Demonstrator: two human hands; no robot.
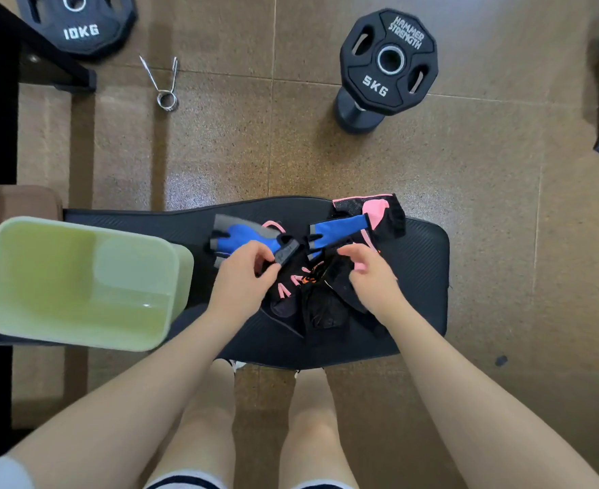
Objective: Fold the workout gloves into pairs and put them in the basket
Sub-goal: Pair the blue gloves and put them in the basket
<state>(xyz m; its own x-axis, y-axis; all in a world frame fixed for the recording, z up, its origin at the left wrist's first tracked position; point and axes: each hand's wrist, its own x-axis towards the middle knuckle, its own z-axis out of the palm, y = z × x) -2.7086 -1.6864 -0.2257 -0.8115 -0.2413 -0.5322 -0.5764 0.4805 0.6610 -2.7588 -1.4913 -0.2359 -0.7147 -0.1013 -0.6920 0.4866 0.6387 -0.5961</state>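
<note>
A pale green basket (pixel 79 280) sits tipped at the left end of a black padded bench (pixel 421 262), its open mouth facing up toward the camera and nothing visible inside it; it stands just left of the glove pile, not between the hands and the gloves. Far off on the floor are a 5 kg plate (pixel 389 60) resting on a dumbbell, a 10 kg plate (pixel 79 22) at the far left, and a spring collar clip (pixel 165 82) lying between them. On the bench, a blue and grey glove (pixel 245 238) lies with its long axis running left to right, its strap end toward the middle; a second blue glove (pixel 337 232) lies to its right, angled up toward the far right, overlapping a black and pink glove (pixel 379 210). A heap of black gloves with pink and orange trim (pixel 312 287) lies nearest. The left hand (pixel 245 273) pinches the strap of the first blue glove; the right hand (pixel 365 270) has its fingers curled over the heap, though I cannot tell what it grips. The floor is brown speckled tile.
</note>
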